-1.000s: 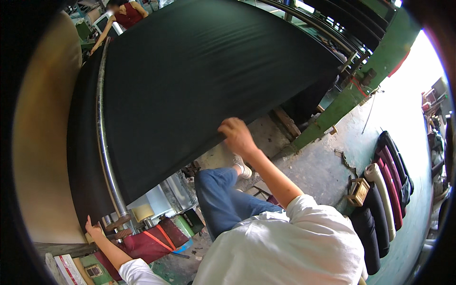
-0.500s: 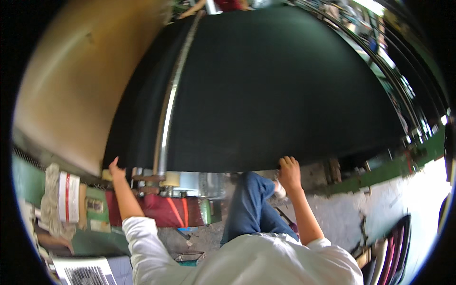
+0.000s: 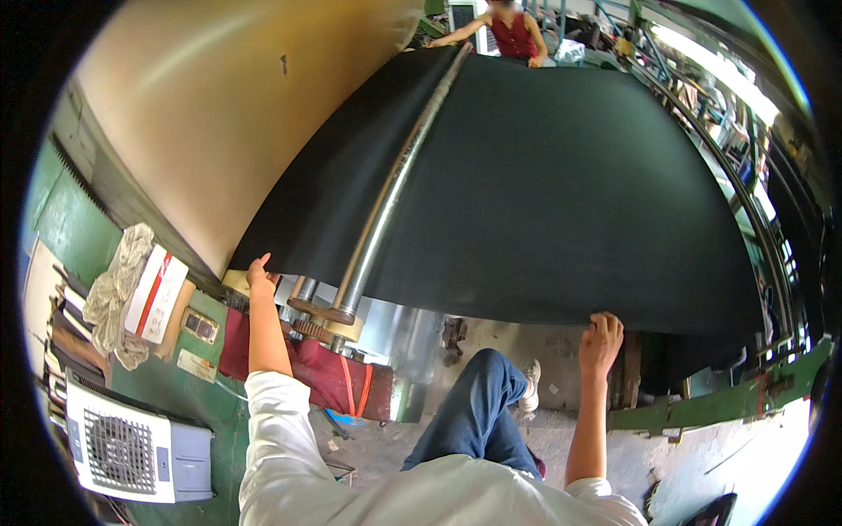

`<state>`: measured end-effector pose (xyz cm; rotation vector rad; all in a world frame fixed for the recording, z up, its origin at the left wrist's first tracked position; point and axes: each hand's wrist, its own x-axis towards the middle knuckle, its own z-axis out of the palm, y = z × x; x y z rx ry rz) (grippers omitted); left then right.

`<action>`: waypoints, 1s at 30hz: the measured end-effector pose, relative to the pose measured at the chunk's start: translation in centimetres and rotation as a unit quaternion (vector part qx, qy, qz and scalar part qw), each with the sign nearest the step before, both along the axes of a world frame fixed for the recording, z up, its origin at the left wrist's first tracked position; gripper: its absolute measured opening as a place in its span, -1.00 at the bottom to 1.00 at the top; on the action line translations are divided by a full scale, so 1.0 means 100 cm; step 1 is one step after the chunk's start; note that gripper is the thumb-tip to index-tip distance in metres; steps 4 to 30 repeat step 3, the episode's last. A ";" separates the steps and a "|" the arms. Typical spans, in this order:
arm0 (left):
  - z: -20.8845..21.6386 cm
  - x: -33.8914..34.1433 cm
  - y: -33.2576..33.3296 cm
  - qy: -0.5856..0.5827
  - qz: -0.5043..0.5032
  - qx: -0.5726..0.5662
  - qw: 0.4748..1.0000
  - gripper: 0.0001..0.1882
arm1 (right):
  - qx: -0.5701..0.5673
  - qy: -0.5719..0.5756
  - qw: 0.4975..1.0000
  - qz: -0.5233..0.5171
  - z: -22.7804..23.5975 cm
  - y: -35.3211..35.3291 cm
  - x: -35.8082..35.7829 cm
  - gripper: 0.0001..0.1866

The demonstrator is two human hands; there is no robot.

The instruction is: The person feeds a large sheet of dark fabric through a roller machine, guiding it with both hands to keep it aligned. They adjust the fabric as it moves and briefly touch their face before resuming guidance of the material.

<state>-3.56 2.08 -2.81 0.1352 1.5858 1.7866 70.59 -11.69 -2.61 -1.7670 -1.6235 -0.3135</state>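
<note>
A wide black sheet (image 3: 544, 193) of fabric-like material spreads across the machine before me. My left hand (image 3: 260, 272) grips its near left corner, next to the big tan drum. Further right along the same edge, the fingers of my right hand (image 3: 602, 340) are curled over the rim of the sheet. Between my hands a long metal bar (image 3: 399, 188) lies across the sheet, running away from me. At the far edge a co-worker in a red sleeveless top (image 3: 513, 35) has both hands at the sheet.
The large tan drum (image 3: 219, 105) rises on the left. A gear (image 3: 311, 330) and maroon cloth (image 3: 307, 373) sit below the bar. A grey-white fan unit (image 3: 123, 443) stands lower left. A green beam (image 3: 719, 408) and metal rails (image 3: 745, 202) border the right.
The view has turned, so the sheet, bar and my hands appear further right. More of the co-worker shows at the far edge. Both my hands keep their hold on the sheet.
</note>
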 end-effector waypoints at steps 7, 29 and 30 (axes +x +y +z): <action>-0.009 -0.012 0.007 0.022 0.027 -0.023 0.999 -0.70 | -0.139 0.042 0.989 0.026 -0.030 -0.003 0.017 -0.80; -0.009 -0.012 0.007 0.022 0.027 -0.023 0.999 -0.70 | -0.139 0.042 0.989 0.026 -0.030 -0.003 0.017 -0.80; -0.009 -0.012 0.007 0.022 0.027 -0.023 0.999 -0.70 | -0.139 0.042 0.989 0.026 -0.030 -0.003 0.017 -0.80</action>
